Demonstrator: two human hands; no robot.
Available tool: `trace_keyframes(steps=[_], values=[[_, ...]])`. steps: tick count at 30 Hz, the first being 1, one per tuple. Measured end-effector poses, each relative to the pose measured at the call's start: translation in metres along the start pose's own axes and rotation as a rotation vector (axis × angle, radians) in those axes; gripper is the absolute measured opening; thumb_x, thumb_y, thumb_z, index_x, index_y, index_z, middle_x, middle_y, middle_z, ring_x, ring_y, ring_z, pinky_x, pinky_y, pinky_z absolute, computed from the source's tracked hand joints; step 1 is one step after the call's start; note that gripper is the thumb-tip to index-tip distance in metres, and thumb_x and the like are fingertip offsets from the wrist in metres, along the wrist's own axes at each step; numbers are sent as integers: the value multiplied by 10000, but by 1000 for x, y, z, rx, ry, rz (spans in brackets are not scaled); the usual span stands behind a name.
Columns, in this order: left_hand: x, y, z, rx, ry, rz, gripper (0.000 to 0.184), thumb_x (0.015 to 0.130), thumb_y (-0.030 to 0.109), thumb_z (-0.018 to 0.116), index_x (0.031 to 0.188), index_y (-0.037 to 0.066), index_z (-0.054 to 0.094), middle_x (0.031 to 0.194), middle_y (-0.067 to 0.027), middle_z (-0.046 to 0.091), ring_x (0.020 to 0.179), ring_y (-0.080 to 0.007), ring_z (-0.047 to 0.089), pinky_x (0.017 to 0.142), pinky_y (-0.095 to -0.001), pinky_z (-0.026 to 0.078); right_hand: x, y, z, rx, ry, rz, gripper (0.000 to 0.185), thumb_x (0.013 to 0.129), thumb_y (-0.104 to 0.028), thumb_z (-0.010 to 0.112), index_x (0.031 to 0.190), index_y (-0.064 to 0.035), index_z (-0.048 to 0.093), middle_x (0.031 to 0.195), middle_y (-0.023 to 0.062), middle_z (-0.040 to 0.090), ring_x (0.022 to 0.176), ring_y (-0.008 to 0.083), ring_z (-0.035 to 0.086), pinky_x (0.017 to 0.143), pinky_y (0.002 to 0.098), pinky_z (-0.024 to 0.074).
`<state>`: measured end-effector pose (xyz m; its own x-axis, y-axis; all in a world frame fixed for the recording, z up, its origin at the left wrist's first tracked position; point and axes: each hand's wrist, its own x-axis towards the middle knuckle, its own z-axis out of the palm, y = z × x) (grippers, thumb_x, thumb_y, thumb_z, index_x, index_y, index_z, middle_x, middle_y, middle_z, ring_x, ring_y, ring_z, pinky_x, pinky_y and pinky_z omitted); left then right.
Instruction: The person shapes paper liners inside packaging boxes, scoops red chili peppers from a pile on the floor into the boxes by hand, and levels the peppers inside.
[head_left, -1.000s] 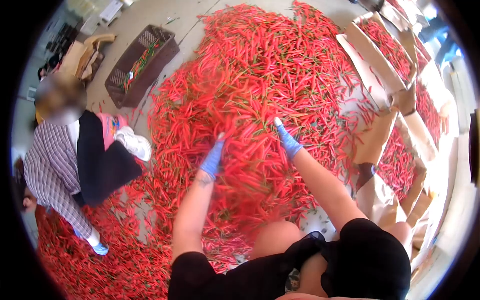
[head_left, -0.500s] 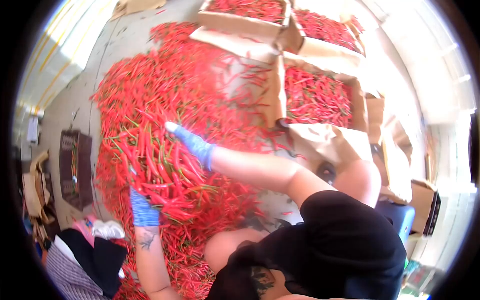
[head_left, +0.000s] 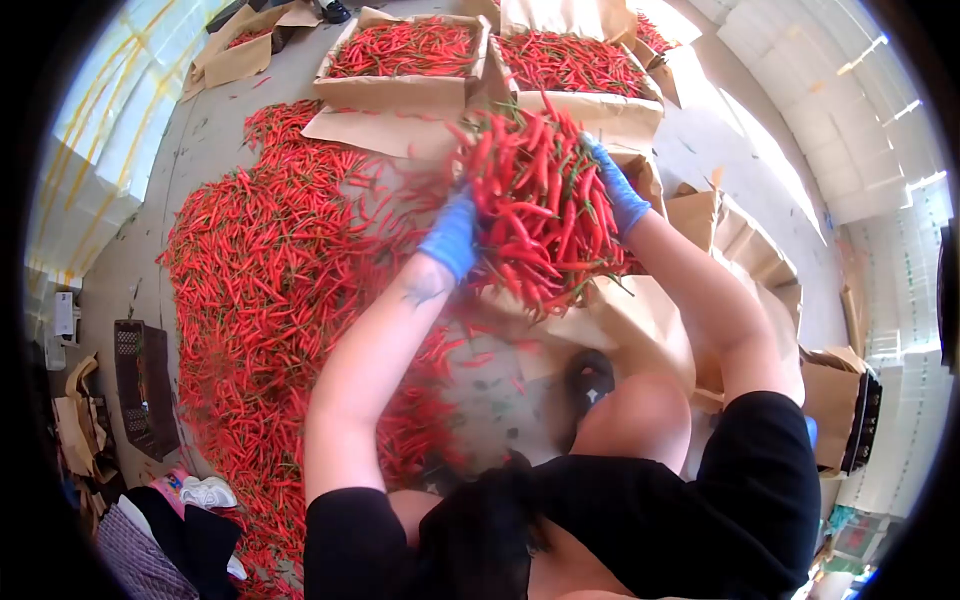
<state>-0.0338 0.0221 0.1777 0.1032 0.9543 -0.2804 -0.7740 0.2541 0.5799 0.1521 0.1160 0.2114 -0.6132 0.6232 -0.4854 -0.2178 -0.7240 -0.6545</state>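
A big heap of red chili peppers (head_left: 545, 205) with green stems is held up between my two blue-gloved hands. My left hand (head_left: 452, 238) presses on its left side, and my right hand (head_left: 617, 190) supports it from the right. Under the heap, a paper-lined box (head_left: 645, 180) is mostly hidden; part of its far-right edge and brown paper flap (head_left: 640, 315) show. To the left spreads a large pile of loose chili peppers (head_left: 260, 250) on the grey floor.
Two paper-lined boxes of peppers, a left one (head_left: 395, 93) and a right one (head_left: 590, 106), stand beyond my hands. A dark plastic crate (head_left: 145, 395) sits at far left, near clothing (head_left: 195, 525). White foam boxes (head_left: 100, 150) line the left side. My shoe (head_left: 590, 385) is close below the paper.
Both hands have moved right from the loose pile to the lined box, carrying the heap of chili peppers. My view has shifted, showing more of the far boxes.
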Motion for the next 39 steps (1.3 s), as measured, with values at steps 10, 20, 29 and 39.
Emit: trace_keyframes(steps=[10, 20, 29, 39], values=[[90, -43, -28, 2073, 275, 51, 273, 839, 256, 495, 1058, 127, 596, 1051, -155, 610, 847, -327, 610, 737, -422, 495, 34, -55, -194, -1377, 397, 282, 683, 761, -468, 649, 1334, -171, 425, 1346, 79, 455, 1219, 255, 445, 967, 421, 392], [99, -130, -48, 2525, -576, 520, 555, 788, 569, 454, 1285, 323, 476, 1461, -23, 276, 1360, -281, 192, 1030, -651, 23, 73, 21, -198, -1972, 353, -384, 610, 824, -620, 424, 1360, -335, 355, 1438, 89, 307, 1335, 295, 267, 1037, 609, 133], [73, -134, -84, 2442, -457, 679, 398, 822, 379, 524, 1219, 345, 526, 1352, -24, 417, 1237, -306, 369, 1029, -595, 194, 42, 15, -239, -2019, 332, -92, 640, 859, -463, 488, 1417, -274, 236, 1472, 24, 249, 1355, 314, 213, 1059, 482, 266], [118, -85, -63, 2244, 420, 476, 511, 820, 474, 534, 1259, 215, 505, 1341, -120, 417, 1231, -326, 381, 1011, -495, 283, 77, 14, -195, -1692, 569, -336, 723, 780, -637, 487, 1382, -272, 324, 1459, 133, 246, 1331, 348, 242, 1047, 551, 207]])
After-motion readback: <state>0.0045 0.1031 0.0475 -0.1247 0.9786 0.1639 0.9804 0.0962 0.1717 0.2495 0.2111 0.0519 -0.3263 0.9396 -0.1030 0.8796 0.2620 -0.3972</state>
